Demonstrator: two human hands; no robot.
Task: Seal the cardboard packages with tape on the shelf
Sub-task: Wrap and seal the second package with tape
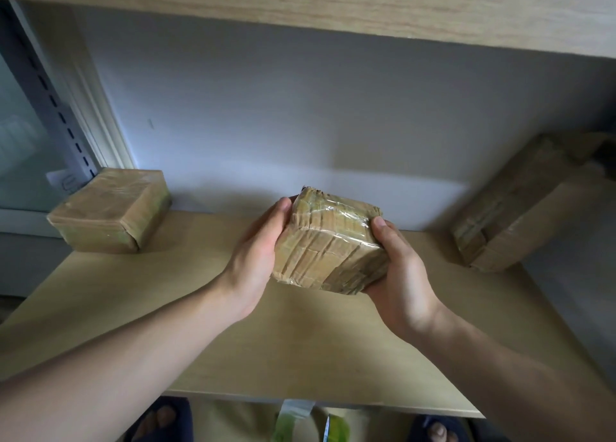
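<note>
Head view: holding taped package (328, 245) tilted above mid-shelf (200, 325), between both hands. Left hand (256, 258) pressing its left side, thumb on top edge, fingers hidden behind. Right hand (400, 275) cupping lower right corner, thumb on top, fingers curling underneath. Second package (110, 211) lying flat at back left; third package (510, 204) lying at far right, blurred.
</note>
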